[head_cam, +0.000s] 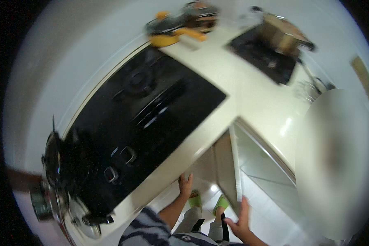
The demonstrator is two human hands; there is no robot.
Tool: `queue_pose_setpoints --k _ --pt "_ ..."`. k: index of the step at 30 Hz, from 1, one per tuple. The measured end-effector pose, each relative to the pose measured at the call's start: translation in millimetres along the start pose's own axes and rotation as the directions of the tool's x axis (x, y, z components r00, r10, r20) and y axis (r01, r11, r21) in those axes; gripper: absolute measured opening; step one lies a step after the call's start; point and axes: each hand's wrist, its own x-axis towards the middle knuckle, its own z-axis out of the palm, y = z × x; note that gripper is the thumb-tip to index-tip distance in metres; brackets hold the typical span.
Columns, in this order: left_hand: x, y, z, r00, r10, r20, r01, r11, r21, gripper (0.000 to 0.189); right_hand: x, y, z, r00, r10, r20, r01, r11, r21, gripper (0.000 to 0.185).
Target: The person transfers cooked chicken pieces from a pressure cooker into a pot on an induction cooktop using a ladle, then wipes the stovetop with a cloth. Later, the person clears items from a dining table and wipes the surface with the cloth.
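Note:
Below the front edge of a pale countertop [215, 121], two cabinet doors stand open. My left hand [185, 186] is raised at the left cabinet door [203, 169], fingers pointing up; whether it touches the door cannot be told. My right hand [241, 220] has its thumb and fingers apart beside the lower end of the right cabinet door [227, 163]; its fingertips are at or near the door's edge, contact unclear. Neither hand shows a held object. Above my left hand lies a black glass cooktop [160, 107] set into the countertop.
A lidded pan [52, 160] and a metal lid [83, 218] are at the left. A yellow lidded pan [164, 40] stands at the back. At the back right, a pot [276, 33] sits on a black portable hob [261, 55]. A blurred pale oval covers the right.

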Motion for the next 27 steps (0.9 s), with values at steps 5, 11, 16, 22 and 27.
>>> queue_pose_setpoints --k 5,11,16,22,27 --pt "-94.0 36.0 -32.1 0.898 -0.266 0.351 0.394 0.841 -0.37 0.066 8.7 0.6 -16.3 0.993 -0.027 -0.115 0.043 0.99 0.132 0.079" --pt "-77.9 54.8 -124.9 0.843 -0.242 0.48 0.384 0.896 -0.223 0.064 39.7 34.5 -208.6 0.574 -0.352 -0.739 0.023 0.91 -0.415 0.026" --pt "-86.8 42.9 -123.7 0.648 -0.728 0.226 0.662 0.391 -0.639 0.075 1.5 57.8 -297.1 0.33 -0.286 -0.899 -0.087 0.94 -0.331 0.02" --pt "-109.3 24.7 -122.4 0.763 -0.62 0.182 0.628 0.643 -0.439 0.064 -82.6 127.9 -404.9 0.133 -0.426 -0.895 -0.432 0.788 -0.439 0.021" --pt "-114.0 24.9 -97.0 0.852 -0.474 0.221 0.498 0.864 -0.068 0.056 -113.1 165.0 -435.3 -0.042 -0.014 -0.999 -0.225 0.974 -0.005 0.016"
